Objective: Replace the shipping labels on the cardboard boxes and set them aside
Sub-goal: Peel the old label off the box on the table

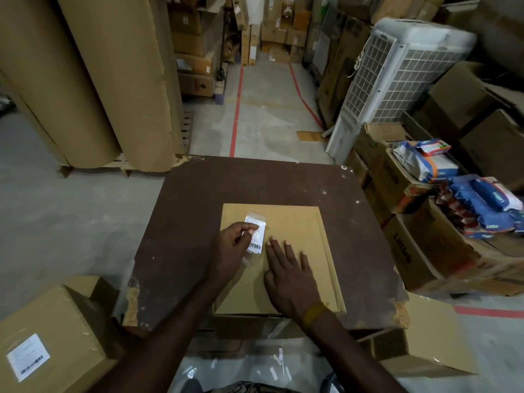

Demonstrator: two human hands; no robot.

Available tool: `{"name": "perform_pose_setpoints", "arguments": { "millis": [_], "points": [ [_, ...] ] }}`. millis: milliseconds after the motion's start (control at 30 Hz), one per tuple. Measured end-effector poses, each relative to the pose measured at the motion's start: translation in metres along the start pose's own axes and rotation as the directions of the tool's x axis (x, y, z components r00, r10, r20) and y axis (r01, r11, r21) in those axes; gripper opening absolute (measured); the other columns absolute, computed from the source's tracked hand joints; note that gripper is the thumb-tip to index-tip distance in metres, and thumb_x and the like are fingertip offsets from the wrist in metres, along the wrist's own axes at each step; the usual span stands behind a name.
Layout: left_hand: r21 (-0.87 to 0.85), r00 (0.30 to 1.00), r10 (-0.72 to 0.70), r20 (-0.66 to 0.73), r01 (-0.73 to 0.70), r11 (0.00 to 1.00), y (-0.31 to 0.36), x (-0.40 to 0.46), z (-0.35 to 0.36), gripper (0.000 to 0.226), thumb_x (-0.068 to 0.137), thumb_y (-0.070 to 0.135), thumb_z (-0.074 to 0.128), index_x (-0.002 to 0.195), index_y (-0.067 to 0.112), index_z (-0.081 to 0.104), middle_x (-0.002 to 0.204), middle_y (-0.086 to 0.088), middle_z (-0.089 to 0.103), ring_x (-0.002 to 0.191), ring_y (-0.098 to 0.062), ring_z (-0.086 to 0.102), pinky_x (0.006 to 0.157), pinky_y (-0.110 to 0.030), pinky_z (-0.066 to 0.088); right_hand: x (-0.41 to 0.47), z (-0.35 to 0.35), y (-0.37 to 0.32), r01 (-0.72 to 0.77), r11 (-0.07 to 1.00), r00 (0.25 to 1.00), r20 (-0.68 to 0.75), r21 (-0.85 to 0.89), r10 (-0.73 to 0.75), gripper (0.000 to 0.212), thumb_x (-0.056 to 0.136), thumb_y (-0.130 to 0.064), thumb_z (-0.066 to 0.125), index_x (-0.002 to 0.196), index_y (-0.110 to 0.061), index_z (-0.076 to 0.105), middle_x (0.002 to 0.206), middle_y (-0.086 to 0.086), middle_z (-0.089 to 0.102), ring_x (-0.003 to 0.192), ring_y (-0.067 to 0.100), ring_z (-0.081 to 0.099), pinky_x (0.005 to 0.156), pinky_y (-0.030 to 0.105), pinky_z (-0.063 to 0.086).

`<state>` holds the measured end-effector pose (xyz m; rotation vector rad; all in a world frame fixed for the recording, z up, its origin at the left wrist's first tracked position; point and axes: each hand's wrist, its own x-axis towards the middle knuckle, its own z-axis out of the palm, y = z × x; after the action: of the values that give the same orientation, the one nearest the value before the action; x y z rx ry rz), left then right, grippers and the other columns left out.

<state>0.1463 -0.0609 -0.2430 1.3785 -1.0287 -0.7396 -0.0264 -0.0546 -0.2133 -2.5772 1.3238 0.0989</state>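
- Left hand (231, 246) pinches the shipping label (255, 235) on the cardboard box (295, 222).
- Right hand (286, 275) lies flat, fingers spread, on the box atop the brown table (184, 222).

Matt cardboard box (295, 251), glossy plastic-sleeved paper label (255, 236), chipped table (184, 222)

A worn brown table (198, 222) carries one flat cardboard box (297, 231).

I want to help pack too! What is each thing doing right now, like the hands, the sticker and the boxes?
Left hand: pinching the label.
Right hand: flat on the box.
Label: on the box top, partly lifted.
Box: closed, on the table.
Table: brown, chipped edges.
Floor box: closed, labelled.
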Motion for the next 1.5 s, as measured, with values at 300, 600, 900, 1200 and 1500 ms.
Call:
{"name": "perform_pose_setpoints", "arguments": {
  "millis": [300,600,900,1200,1500],
  "points": [
    [0.043,1.000,0.007,-0.009,-0.007,0.999,0.000,-0.003,-0.001,0.025,0.090,0.024,0.059,0.104,0.011,0.074,0.099,0.005,0.075,0.084,-0.001,0.069,0.068,-0.021,0.054,-0.033,0.011,-0.005,0.007,0.998,1.000,-0.017,-0.066,-0.008,0.064,0.097,-0.045,0.025,0.153,-0.017,0.036,0.160,0.002,0.035,0.143,0.028,0.039,0.111,0.048,0.032],
    [0.031,1.000,0.028,-0.011,-0.027,0.999,0.001,-0.001,-0.001,0.019,0.092,0.015,0.060,0.104,0.009,0.074,0.101,0.002,0.075,0.088,0.000,0.069,0.072,-0.015,0.050,0.005,-0.005,-0.005,0.012,1.000,1.000,0.017,0.006,-0.012,0.087,0.079,-0.056,-0.016,0.159,-0.020,-0.006,0.167,-0.002,-0.011,0.154,0.025,-0.009,0.121,0.044,-0.007],
    [0.046,1.000,0.022,-0.010,-0.022,0.999,-0.001,-0.001,-0.002,0.019,0.089,0.026,0.059,0.100,0.022,0.074,0.096,0.010,0.076,0.088,-0.009,0.071,0.074,-0.029,0.054,-0.017,0.010,0.002,0.047,0.999,0.998,-0.046,-0.016,-0.047,0.068,0.100,-0.049,0.006,0.158,-0.017,0.021,0.165,0.000,0.016,0.151,0.027,0.019,0.117,0.047,0.013],
    [0.048,0.999,0.033,-0.003,-0.033,0.998,-0.004,-0.001,-0.001,0.023,0.089,0.027,0.058,0.101,0.017,0.074,0.100,0.007,0.076,0.093,-0.009,0.071,0.077,-0.026,0.054,-0.009,-0.002,0.007,0.077,0.997,0.997,0.018,-0.008,-0.076,0.084,0.086,-0.059,-0.016,0.160,-0.022,-0.001,0.167,-0.006,-0.006,0.154,0.023,-0.004,0.122,0.043,-0.001],
    [0.040,0.999,0.040,-0.024,-0.039,0.998,0.000,-0.001,-0.002,0.015,0.095,0.005,0.061,0.102,0.009,0.074,0.099,0.004,0.075,0.088,0.003,0.068,0.075,-0.014,0.050,0.010,-0.010,0.008,0.023,0.999,0.999,0.027,-0.023,-0.022,0.086,0.081,-0.056,-0.016,0.159,-0.024,-0.005,0.167,-0.008,-0.008,0.154,0.022,-0.006,0.123,0.047,0.002]
  ]
}}
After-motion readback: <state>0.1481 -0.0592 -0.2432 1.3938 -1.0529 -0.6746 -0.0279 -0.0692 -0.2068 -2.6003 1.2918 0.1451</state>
